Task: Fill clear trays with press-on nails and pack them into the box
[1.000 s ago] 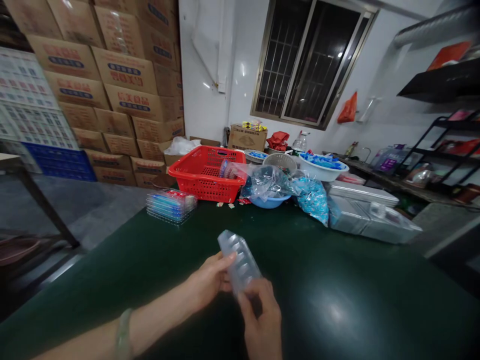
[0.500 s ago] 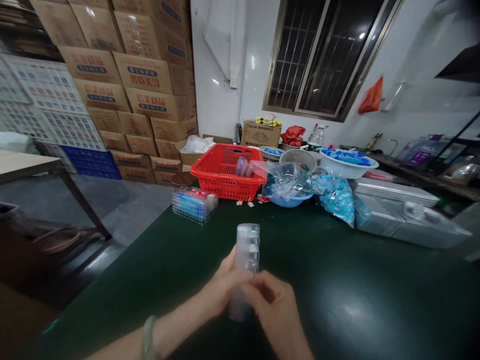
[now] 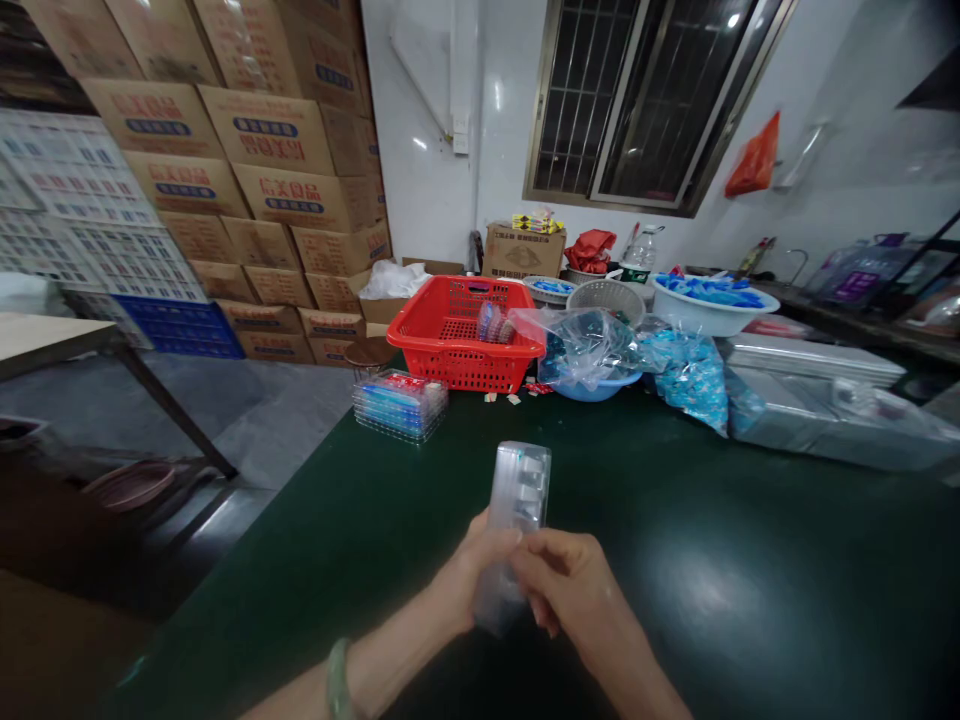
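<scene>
My left hand (image 3: 480, 570) is wrapped round a long, narrow bundle of clear plastic trays (image 3: 520, 485), held up over the green table (image 3: 360, 590). Moulded compartments show along its right side, and I see nothing in them. My right hand (image 3: 574, 580) pinches the right edge of the bundle, thumb and forefinger close together beside the left thumb. The lower end is blurred and partly hidden by the fingers. Beyond the hands, to the left, stand stacked clear trays (image 3: 399, 405) with blue and red contents.
A red basket (image 3: 465, 365) with a few packs inside stands at the table's far edge. Right of it are a blue basin (image 3: 589, 388) under clear plastic, a blue patterned bag (image 3: 694, 385), a white basin (image 3: 709, 315) of blue wrappers and a silver box (image 3: 825, 415). Cartons (image 3: 281, 195) rise behind, left.
The bundle and both hands sit farther right in the picture, and more of the bundle's compartment side shows. The whole view has shifted slightly. Both hands keep their hold.
</scene>
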`<state>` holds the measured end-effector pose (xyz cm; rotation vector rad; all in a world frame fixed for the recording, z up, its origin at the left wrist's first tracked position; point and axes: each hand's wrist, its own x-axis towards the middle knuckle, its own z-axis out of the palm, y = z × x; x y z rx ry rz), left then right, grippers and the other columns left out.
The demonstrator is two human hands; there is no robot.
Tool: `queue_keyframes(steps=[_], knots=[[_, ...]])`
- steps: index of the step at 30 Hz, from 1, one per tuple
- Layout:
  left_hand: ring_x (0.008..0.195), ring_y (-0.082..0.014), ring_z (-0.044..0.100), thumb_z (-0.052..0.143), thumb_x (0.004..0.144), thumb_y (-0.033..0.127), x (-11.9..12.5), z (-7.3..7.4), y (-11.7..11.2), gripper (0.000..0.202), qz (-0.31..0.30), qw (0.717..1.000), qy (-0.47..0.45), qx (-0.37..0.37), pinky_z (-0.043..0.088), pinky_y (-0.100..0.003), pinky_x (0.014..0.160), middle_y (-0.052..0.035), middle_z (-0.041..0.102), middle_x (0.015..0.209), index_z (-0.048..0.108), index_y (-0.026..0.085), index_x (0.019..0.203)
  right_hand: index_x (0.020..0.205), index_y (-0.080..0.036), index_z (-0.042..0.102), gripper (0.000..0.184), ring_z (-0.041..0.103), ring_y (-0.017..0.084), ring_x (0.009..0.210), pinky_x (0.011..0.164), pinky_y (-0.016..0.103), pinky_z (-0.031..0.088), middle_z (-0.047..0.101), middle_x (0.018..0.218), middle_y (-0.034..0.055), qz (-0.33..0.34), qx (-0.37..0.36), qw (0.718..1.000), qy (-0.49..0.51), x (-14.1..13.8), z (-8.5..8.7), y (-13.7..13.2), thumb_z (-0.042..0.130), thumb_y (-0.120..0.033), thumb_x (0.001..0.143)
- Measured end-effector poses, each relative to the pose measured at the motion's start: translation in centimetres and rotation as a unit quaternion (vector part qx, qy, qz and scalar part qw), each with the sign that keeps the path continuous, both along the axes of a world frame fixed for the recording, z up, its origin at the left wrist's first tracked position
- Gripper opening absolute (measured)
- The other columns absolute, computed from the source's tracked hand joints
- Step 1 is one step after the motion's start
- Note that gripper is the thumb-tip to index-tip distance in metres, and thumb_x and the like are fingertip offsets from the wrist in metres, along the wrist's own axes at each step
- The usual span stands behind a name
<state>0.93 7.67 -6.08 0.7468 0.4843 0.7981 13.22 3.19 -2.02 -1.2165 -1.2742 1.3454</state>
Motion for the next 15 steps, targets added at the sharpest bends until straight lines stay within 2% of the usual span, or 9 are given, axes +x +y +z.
queue_keyframes(steps=[5, 9, 11, 15], knots=[[0.043, -0.0198, 0.058, 0.062, 0.069, 0.042, -0.1, 0.8, -0.2, 0.044, 0.025, 0.999, 0.03, -0.023, 0.045, -0.031, 0.042, -0.0044, 0.061, 0.063, 0.046, 0.015, 0.1, 0.066, -0.015, 0.059, 0.023, 0.038, 0.005, 0.036, 0.035, 0.017, 0.028, 0.045, 0.045, -0.0058, -0.016, -0.004, 1.0, -0.022, -0.6, 0.2, 0.5, 0.054, -0.032, 0.081], [0.063, -0.0177, 0.061, 0.071, 0.065, 0.036, -0.1, 2.1, -0.4, 0.044, 0.074, 0.995, 0.07, 0.011, 0.048, -0.027, 0.054, -0.0028, 0.061, 0.073, 0.052, 0.018, 0.1, 0.07, -0.016, 0.059, 0.013, 0.045, 0.008, 0.047, 0.043, 0.018, 0.034, 0.051, 0.054, -0.0039, -0.042, 0.045, 0.998, -0.029, -1.1, 0.7, 0.7, 0.052, -0.021, 0.08], [0.07, -0.0178, 0.06, 0.076, 0.061, 0.032, -0.3, 2.2, -0.3, 0.048, 0.097, 0.99, 0.097, 0.009, 0.048, -0.027, 0.06, -0.0024, 0.062, 0.076, 0.054, 0.019, 0.102, 0.068, -0.016, 0.058, 0.013, 0.048, 0.009, 0.054, 0.048, 0.019, 0.037, 0.054, 0.061, -0.0023, -0.049, 0.056, 0.997, -0.018, -1.4, 0.8, 0.8, 0.051, -0.018, 0.079], [0.07, -0.0209, 0.06, 0.076, 0.055, 0.038, -1.1, 1.6, 1.0, 0.049, 0.126, 0.984, 0.099, -0.08, 0.049, -0.031, 0.061, -0.0045, 0.064, 0.075, 0.058, 0.017, 0.095, 0.067, -0.016, 0.054, 0.012, 0.042, 0.007, 0.051, 0.047, 0.019, 0.033, 0.048, 0.059, -0.0036, -0.076, 0.037, 0.996, 0.017, -0.2, 1.2, 1.2, 0.053, -0.021, 0.078]])
